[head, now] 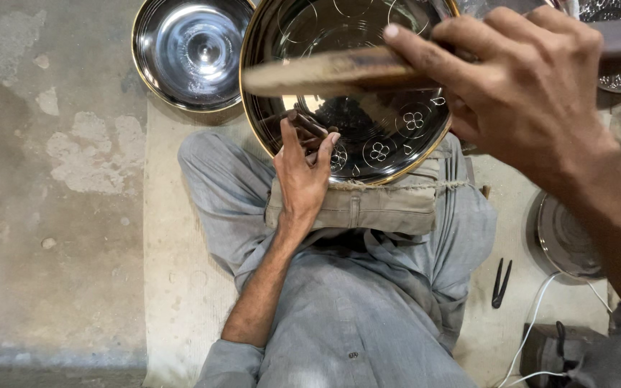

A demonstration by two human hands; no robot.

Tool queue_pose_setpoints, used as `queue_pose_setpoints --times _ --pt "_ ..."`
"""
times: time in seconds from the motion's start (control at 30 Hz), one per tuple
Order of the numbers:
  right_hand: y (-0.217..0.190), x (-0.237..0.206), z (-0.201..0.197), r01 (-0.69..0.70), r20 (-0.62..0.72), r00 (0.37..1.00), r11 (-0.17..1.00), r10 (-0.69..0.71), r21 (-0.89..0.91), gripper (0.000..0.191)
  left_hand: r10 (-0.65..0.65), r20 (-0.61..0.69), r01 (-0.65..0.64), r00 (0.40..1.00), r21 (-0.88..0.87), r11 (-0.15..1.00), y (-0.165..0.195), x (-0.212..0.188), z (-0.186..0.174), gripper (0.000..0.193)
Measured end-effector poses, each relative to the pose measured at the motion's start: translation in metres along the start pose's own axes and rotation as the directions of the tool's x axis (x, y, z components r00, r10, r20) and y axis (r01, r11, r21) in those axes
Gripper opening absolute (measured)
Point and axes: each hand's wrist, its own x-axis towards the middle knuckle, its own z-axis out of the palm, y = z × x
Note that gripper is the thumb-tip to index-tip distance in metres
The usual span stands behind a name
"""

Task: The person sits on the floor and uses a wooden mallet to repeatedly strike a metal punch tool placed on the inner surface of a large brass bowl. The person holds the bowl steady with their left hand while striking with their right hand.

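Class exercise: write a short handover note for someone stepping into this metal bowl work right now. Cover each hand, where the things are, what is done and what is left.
Left hand: holds a small dark punch against the inside of the bowl, at its near rim.
Right hand: raised above the bowl, gripping a wooden hammer, blurred.
Bowl: tilted on a cloth pad on the lap.
Done: circle and flower marks on part of the bowl's inside.
Left: the bare part of the inside, seemingly; a plain bowl lies beyond.
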Motion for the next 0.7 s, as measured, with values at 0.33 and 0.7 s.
queue_pose_setpoints --times 0.33,0.7 --pt "-0.010 0.021 -0.010 -0.028 0.071 0.997 0.990 0.018 0.139 0.046 -0.259 0.058 0.259 0.964 0.008 0.966 0.012 0.005 -0.006 0.045" --pt "-0.003 0.018 -0.006 0.074 0.131 0.990 0.990 -0.058 -0.120 0.046 -0.243 0.064 0.245 0.968 -0.030 0.969 0.005 0.004 -0.004 0.037"
